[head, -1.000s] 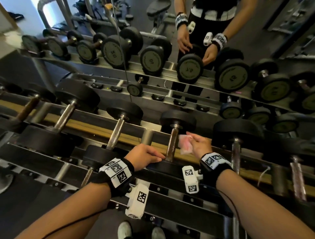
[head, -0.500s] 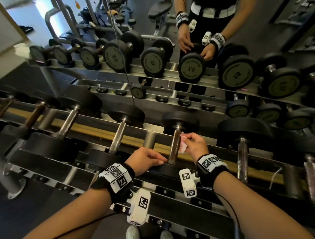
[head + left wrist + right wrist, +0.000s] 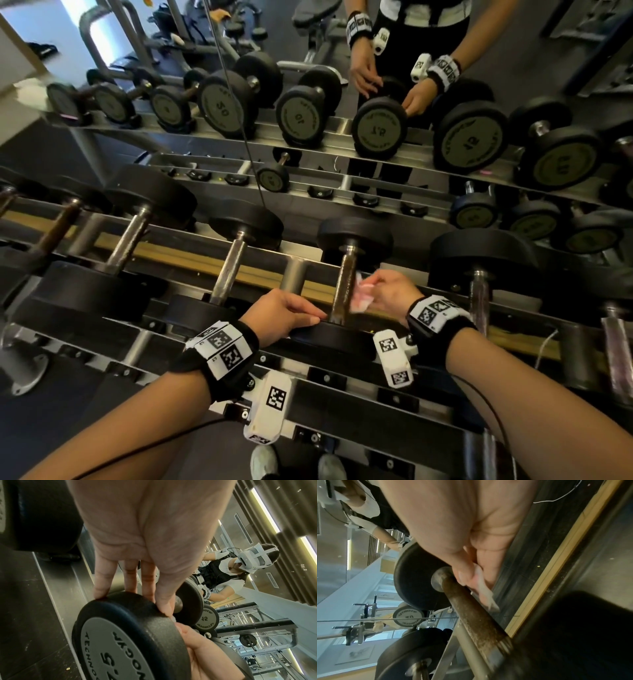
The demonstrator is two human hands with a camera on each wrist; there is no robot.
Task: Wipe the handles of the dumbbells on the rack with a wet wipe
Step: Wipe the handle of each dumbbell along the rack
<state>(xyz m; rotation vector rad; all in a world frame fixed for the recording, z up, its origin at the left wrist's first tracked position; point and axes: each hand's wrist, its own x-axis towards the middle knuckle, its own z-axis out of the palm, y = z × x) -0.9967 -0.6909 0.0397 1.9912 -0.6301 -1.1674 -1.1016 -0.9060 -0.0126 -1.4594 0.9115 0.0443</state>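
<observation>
A dumbbell with a rusty brown handle (image 3: 343,286) lies on the rack's top tier straight in front of me. My left hand (image 3: 306,317) grips its near black head (image 3: 330,337). In the left wrist view the fingers (image 3: 102,584) curl over the top of that head (image 3: 120,635), marked 7.5, with the thumb under it. My right hand (image 3: 371,291) pinches a crumpled pink-white wet wipe (image 3: 362,296) against the handle's right side, about halfway along. In the right wrist view the wipe (image 3: 482,589) sits beside the handle (image 3: 471,609), near the far head.
More dumbbells lie on the same tier, one to the left (image 3: 227,270) and a bigger one to the right (image 3: 479,287). A mirror behind the rack reflects dumbbells (image 3: 378,128) and a person's hands. The rack's front rail (image 3: 342,380) runs below my wrists.
My right hand has brought the wipe from just right of the handle onto it and slid a little along it. My left hand has kept its grip on the near head.
</observation>
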